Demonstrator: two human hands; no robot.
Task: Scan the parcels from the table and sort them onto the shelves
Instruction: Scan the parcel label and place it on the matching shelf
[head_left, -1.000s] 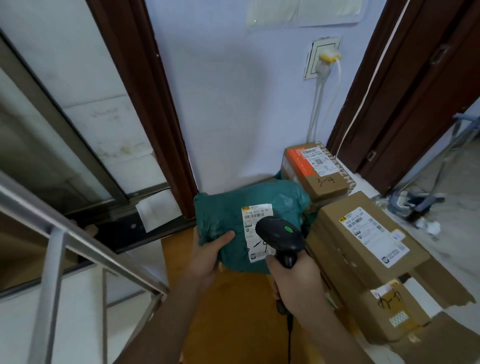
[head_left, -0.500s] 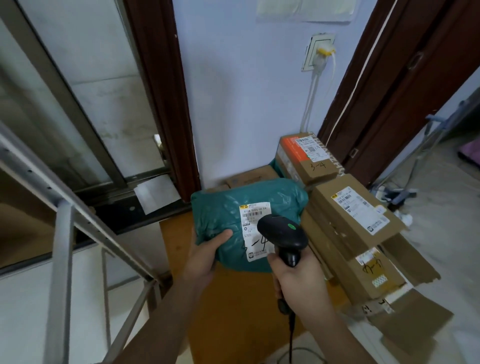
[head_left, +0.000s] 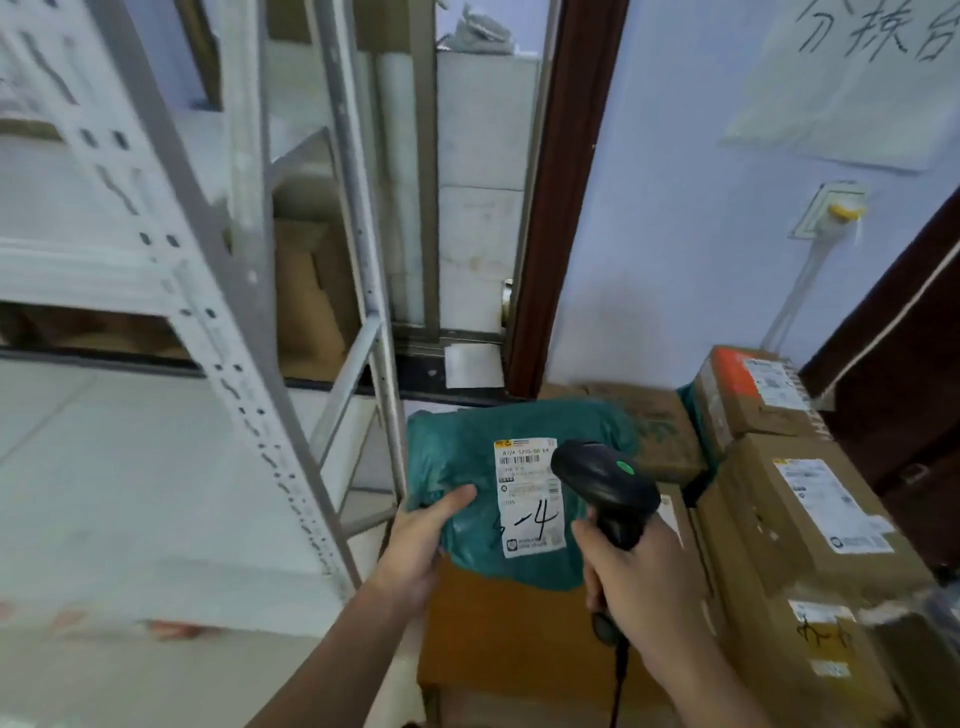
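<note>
Left hand (head_left: 421, 540) gripping green parcel (head_left: 467, 467), label (head_left: 527, 496) facing up; right hand (head_left: 636, 577) clenching scanner (head_left: 602, 480), aiming for reading.

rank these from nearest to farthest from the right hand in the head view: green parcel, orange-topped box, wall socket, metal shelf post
From the right hand, which grips the scanner:
1. green parcel, just to its left, held by the left hand.
2. orange-topped box, behind and to the right on the stack.
3. metal shelf post, off to the left; too close to call against the box.
4. wall socket, high on the wall.
</note>
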